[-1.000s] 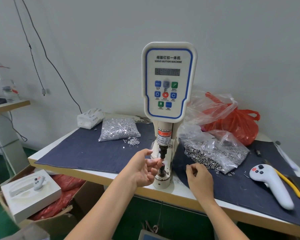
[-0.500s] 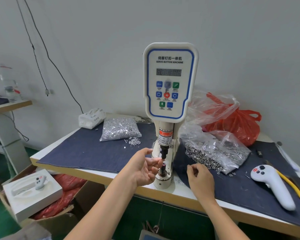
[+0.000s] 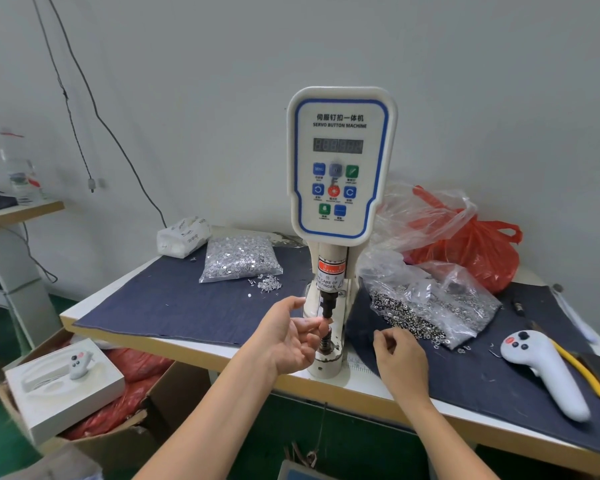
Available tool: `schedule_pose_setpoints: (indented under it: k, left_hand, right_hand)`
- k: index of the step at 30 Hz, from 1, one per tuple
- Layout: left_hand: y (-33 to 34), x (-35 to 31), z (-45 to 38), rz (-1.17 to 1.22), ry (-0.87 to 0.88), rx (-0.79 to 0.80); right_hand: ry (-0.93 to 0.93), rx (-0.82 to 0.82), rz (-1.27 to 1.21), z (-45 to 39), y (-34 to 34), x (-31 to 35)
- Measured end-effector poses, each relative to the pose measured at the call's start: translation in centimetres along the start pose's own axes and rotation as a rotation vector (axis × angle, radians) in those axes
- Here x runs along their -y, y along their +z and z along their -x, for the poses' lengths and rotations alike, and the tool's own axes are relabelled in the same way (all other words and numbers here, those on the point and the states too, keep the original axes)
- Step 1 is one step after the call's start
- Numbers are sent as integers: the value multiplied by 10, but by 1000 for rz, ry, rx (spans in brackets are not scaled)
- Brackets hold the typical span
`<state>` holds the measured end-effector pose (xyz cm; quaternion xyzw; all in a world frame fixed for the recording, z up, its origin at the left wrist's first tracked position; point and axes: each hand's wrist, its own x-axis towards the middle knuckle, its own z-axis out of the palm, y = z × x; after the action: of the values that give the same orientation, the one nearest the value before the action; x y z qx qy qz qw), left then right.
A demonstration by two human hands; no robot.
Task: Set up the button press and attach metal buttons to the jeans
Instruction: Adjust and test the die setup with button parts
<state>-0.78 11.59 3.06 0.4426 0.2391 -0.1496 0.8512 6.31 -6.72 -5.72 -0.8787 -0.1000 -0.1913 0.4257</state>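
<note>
Reaching under the button press [image 3: 340,188], left hand [image 3: 288,336] sits palm up, fingertips at the black upper die [image 3: 327,305], thumb and forefinger pinching near its tip; whether a button is between them, cannot tell. Right hand [image 3: 397,351] rests on the table edge [image 3: 357,388] just right of the press base, fingers loosely curled, nothing visible in it. Press stands upright at the front of the table, display unlit. Dark denim cloth [image 3: 153,303] covers the tabletop on both sides of the press. Clear bag of silver tacks [image 3: 239,259] left behind the press, a few loose tacks beside it. Open bag of dark metal buttons [image 3: 426,303] right of the press, near the right hand. White handheld controller [image 3: 544,375] lies far right on the cloth, yellow-handled tool [image 3: 582,372] beside it. Red plastic bag [image 3: 471,251] at back right.
</note>
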Motion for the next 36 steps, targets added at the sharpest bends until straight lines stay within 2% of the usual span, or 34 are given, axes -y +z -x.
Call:
schedule_pose_setpoints:
  k: [18, 31, 36]
  left_hand:
    - [-1, 2, -3, -30, 28, -62]
    - [-1, -4, 0, 38, -31, 25]
    - [4, -5, 1, 24, -34, -2]
  right_hand:
    - [7, 8, 1, 1, -1, 1]
    - [5, 4, -21, 1, -1, 0]
    - [6, 5, -20, 0, -1, 0]
